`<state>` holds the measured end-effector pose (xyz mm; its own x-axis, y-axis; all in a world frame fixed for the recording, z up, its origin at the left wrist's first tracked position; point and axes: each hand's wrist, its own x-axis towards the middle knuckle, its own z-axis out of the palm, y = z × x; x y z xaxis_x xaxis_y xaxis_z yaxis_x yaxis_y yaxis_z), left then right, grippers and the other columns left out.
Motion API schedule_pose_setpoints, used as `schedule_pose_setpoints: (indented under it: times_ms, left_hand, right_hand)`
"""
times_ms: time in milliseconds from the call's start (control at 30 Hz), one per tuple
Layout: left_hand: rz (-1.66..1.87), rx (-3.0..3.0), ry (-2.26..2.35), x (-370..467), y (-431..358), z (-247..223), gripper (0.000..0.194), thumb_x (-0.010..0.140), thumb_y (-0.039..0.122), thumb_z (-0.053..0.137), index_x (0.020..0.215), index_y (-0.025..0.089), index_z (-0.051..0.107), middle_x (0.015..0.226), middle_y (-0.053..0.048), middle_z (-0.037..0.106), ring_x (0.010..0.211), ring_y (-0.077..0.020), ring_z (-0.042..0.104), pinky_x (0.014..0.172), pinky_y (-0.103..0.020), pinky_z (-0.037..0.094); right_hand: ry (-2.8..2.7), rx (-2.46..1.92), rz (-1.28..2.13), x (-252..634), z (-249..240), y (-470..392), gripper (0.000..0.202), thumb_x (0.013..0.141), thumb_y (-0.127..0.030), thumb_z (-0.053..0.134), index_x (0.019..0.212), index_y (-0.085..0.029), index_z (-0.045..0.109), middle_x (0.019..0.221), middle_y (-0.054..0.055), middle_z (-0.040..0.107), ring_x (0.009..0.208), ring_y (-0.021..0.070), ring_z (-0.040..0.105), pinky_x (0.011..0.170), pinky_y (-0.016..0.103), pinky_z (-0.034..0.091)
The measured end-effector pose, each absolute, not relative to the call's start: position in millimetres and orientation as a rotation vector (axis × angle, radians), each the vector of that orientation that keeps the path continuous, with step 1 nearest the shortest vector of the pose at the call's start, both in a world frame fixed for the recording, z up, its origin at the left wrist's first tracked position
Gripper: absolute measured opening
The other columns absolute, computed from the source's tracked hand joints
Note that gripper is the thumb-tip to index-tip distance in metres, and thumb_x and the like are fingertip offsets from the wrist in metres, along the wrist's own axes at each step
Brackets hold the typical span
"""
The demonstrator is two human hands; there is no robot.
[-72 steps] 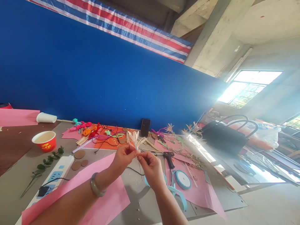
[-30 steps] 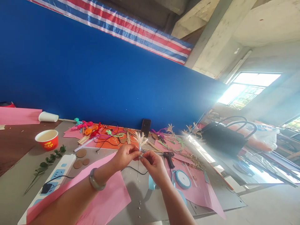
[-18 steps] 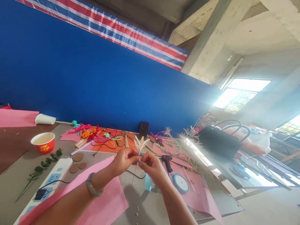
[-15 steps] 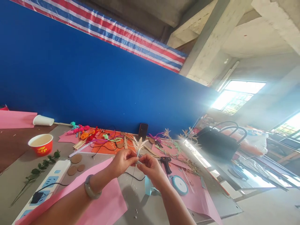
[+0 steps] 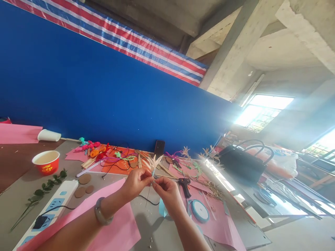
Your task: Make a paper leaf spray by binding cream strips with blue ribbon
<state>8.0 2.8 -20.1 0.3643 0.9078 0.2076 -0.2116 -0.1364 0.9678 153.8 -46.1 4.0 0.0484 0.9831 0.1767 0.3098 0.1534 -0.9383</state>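
Observation:
Between both hands stands a pale, straw-coloured flower (image 5: 153, 161) with pointed petals, on a thin wire stem (image 5: 148, 198) that hangs below the fingers. My left hand (image 5: 135, 183) pinches the stem just under the petals, a bracelet on its wrist. Close against it, my right hand (image 5: 169, 193) has thumb and finger pressed on a light blue ribbon (image 5: 162, 209) at the stem. The ribbon's tail hangs beneath the right hand. A ribbon roll (image 5: 200, 211) lies right of that hand, on pink paper. The fingertips hide the wrapped spot.
A black glue gun (image 5: 185, 187) lies beyond my right hand. To the left are a power strip (image 5: 59, 202), a leafy sprig (image 5: 44, 190), cork discs (image 5: 85, 179) and a red paper cup (image 5: 46, 162). A phone (image 5: 159, 148) leans at the blue partition (image 5: 104, 90).
My hands stay together at the stem, with the right fingers slightly shifted. The hanging ribbon has swung and bunched closer to the right hand. The view has tilted slightly.

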Motion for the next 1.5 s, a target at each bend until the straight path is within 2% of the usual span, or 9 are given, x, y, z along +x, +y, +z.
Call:
schedule_pose_setpoints:
  times_ms: [167,433,667,800,967,1100,1200,1333,1500]
  left_hand:
    - [1.174,1.372,0.671,7,2,-21,0.020,0.072,0.031,0.067,0.075,0.013,0.060,0.065,0.000,0.059,0.065,-0.0136,0.056,0.062,-0.025,0.048]
    - [1.234,1.299,0.688,16,-1,-26,0.016,0.071,0.025,0.067,0.070,0.013,0.057,0.061,0.000,0.057,0.059,-0.0123,0.055,0.059,-0.024,0.046]
    - [1.258,1.196,0.625,16,1,-26,0.021,0.072,0.029,0.069,0.070,0.014,0.053,0.057,0.003,0.056,0.055,-0.0094,0.053,0.057,-0.022,0.044]
    - [1.142,1.112,0.550,10,4,-19,0.027,0.068,0.032,0.074,0.071,0.014,0.054,0.057,0.003,0.057,0.053,-0.0087,0.053,0.057,-0.023,0.045]
    - [0.890,0.993,0.358,3,5,-15,0.030,0.064,0.032,0.078,0.082,0.011,0.066,0.068,-0.001,0.063,0.061,-0.0106,0.059,0.064,-0.026,0.049]
    - [0.810,1.027,0.281,0,8,-20,0.030,0.071,0.033,0.073,0.090,0.010,0.071,0.072,-0.005,0.065,0.063,-0.0120,0.060,0.065,-0.027,0.051]
    - [0.816,1.066,0.283,0,10,-22,0.027,0.072,0.034,0.072,0.087,0.011,0.072,0.075,-0.005,0.065,0.061,-0.0117,0.060,0.061,-0.027,0.051]
    - [0.857,1.095,0.335,1,9,-20,0.026,0.068,0.036,0.075,0.078,0.012,0.072,0.073,-0.003,0.062,0.059,-0.0117,0.059,0.057,-0.026,0.051]
    - [0.925,1.146,0.426,3,5,-14,0.030,0.067,0.039,0.075,0.074,0.011,0.068,0.068,-0.001,0.059,0.058,-0.0106,0.058,0.056,-0.025,0.051]
  right_hand:
    - [-1.391,-1.332,0.746,144,4,-49,0.023,0.066,-0.037,0.074,0.066,-0.016,0.066,0.064,0.002,0.066,0.062,0.0163,0.057,0.059,0.026,0.043]
    - [-1.494,-1.327,0.583,143,1,-52,0.019,0.074,-0.033,0.068,0.067,-0.016,0.068,0.066,0.005,0.069,0.063,0.0176,0.060,0.062,0.027,0.046]
    - [-1.518,-1.258,0.498,136,3,-52,0.018,0.079,-0.031,0.062,0.068,-0.017,0.066,0.069,0.006,0.070,0.065,0.0182,0.063,0.063,0.027,0.047]
    - [-1.502,-1.261,0.559,138,7,-53,0.016,0.079,-0.030,0.063,0.070,-0.017,0.066,0.069,0.005,0.069,0.066,0.0180,0.062,0.063,0.027,0.046]
    - [-1.404,-1.233,0.766,148,7,-54,0.020,0.076,-0.034,0.067,0.069,-0.016,0.064,0.065,0.003,0.064,0.060,0.0138,0.053,0.059,0.026,0.040]
    - [-1.224,-1.201,1.025,151,4,-54,0.024,0.069,-0.036,0.074,0.066,-0.015,0.062,0.051,-0.004,0.050,0.047,0.0078,0.036,0.048,0.023,0.026]
    - [-1.119,-1.167,1.165,151,2,-53,0.027,0.064,-0.036,0.077,0.064,-0.015,0.061,0.048,-0.005,0.045,0.045,0.0061,0.029,0.046,0.022,0.018]
    - [-1.068,-1.170,1.198,150,-1,-52,0.029,0.060,-0.037,0.080,0.066,-0.014,0.063,0.051,-0.004,0.050,0.045,0.0059,0.030,0.046,0.022,0.019]
    - [-1.140,-1.226,1.037,149,-1,-51,0.027,0.061,-0.038,0.079,0.064,-0.015,0.064,0.051,-0.003,0.053,0.046,0.0066,0.033,0.045,0.022,0.022]
